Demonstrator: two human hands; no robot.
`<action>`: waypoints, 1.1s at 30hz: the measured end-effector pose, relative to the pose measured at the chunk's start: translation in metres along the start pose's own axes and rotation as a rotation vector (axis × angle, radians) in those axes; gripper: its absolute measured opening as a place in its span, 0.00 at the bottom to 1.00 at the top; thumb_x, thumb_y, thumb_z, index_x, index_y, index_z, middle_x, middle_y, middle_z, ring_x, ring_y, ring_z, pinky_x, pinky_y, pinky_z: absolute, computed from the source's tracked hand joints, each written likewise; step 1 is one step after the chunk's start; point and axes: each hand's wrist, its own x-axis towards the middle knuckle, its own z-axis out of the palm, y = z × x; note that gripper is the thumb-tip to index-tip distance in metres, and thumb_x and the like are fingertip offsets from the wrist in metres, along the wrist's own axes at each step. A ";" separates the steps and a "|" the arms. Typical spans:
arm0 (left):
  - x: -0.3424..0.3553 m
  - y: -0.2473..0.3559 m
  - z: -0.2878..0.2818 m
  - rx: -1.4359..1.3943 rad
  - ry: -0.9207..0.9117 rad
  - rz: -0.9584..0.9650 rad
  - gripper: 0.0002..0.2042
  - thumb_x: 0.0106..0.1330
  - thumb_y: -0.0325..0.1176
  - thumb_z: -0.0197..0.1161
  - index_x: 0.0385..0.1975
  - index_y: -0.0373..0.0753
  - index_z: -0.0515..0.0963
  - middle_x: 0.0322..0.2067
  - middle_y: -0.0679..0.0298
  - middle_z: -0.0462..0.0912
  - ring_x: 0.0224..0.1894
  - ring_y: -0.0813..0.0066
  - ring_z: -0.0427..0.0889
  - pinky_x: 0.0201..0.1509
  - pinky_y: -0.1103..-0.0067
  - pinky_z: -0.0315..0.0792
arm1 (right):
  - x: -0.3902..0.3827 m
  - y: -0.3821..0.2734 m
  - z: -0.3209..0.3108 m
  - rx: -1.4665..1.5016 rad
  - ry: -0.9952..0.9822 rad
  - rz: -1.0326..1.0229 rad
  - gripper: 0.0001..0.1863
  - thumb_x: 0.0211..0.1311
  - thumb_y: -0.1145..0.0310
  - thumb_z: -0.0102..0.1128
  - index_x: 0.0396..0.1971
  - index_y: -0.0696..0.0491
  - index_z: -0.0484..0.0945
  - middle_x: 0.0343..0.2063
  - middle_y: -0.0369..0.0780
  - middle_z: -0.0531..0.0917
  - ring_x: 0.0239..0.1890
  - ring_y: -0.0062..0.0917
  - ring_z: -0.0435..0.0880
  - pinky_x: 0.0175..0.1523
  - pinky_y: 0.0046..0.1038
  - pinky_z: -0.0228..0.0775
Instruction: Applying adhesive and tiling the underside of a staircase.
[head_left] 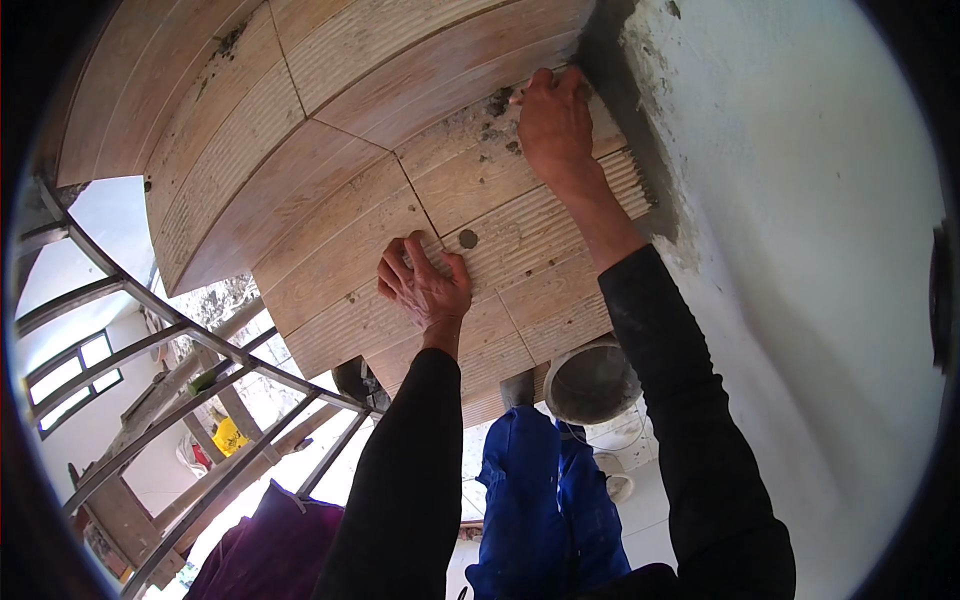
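My left hand (425,285) rests on the wood-look stair tile (350,225), near the joint between two tiles. Its fingers are bent and spread, with the thumb apart, and no held object shows clearly. Farther up and to the right, my right hand (557,125) is closed, its fingertips down at the back of the tread by the wall. Whatever it may grip is hidden by the fingers. Crumbs of dark mortar (497,103) lie on the tile beside it. A round dark spot (468,239) marks the ribbed strip just right of my left hand.
A plastered wall (800,230) rises on the right, with a grey cement band (655,175) along the stair. Below my right forearm stands a bucket (592,382). A metal railing frame (240,355) bounds the left side. More tiled steps (370,60) climb beyond my hands.
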 end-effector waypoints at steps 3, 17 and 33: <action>-0.003 0.005 0.003 -0.008 -0.008 0.000 0.25 0.58 0.43 0.65 0.55 0.43 0.75 0.55 0.54 0.71 0.60 0.49 0.67 0.64 0.53 0.58 | 0.001 0.012 -0.005 -0.103 0.026 -0.076 0.22 0.66 0.60 0.71 0.46 0.64 0.78 0.50 0.56 0.74 0.53 0.50 0.81 0.56 0.43 0.77; -0.003 -0.001 0.000 0.024 0.011 0.023 0.24 0.60 0.43 0.63 0.56 0.44 0.73 0.55 0.54 0.70 0.60 0.48 0.67 0.63 0.52 0.59 | -0.050 0.024 -0.031 -0.056 -0.013 0.005 0.16 0.64 0.65 0.69 0.44 0.62 0.81 0.48 0.53 0.75 0.51 0.48 0.81 0.55 0.45 0.77; -0.006 0.005 0.009 0.033 0.010 0.022 0.23 0.60 0.44 0.62 0.55 0.45 0.74 0.57 0.55 0.70 0.62 0.49 0.67 0.63 0.52 0.58 | -0.091 0.040 -0.051 -0.207 0.027 0.012 0.16 0.64 0.57 0.66 0.43 0.53 0.84 0.48 0.49 0.74 0.55 0.45 0.72 0.53 0.53 0.64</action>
